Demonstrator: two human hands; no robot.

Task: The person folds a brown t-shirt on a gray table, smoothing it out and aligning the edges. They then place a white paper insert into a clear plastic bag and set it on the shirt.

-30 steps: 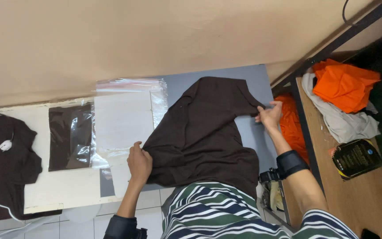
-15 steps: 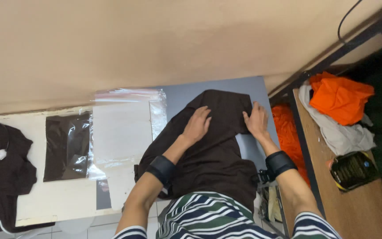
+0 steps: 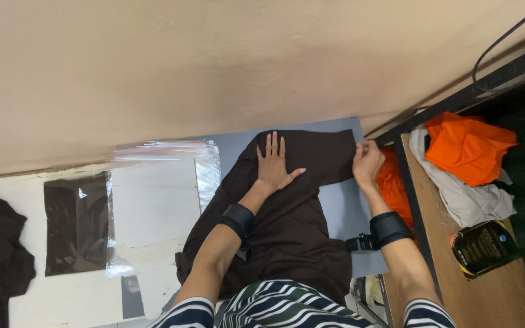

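A plain beige wall point(image 3: 226, 61) fills the upper half of the view, evenly lit, with faint scuffs. Below it runs a white bench point(image 3: 153, 200), and a grey board point(image 3: 341, 212) lies on its right part. To the right stands a wooden shelf point(image 3: 493, 291) with a dark metal frame point(image 3: 457, 100). A black cable point(image 3: 505, 39) curves down the wall into the upper right corner. The space beyond the shelf is dark.

Matt brown cloth shirt point(image 3: 299, 206), glossy plastic bag point(image 3: 77, 222)
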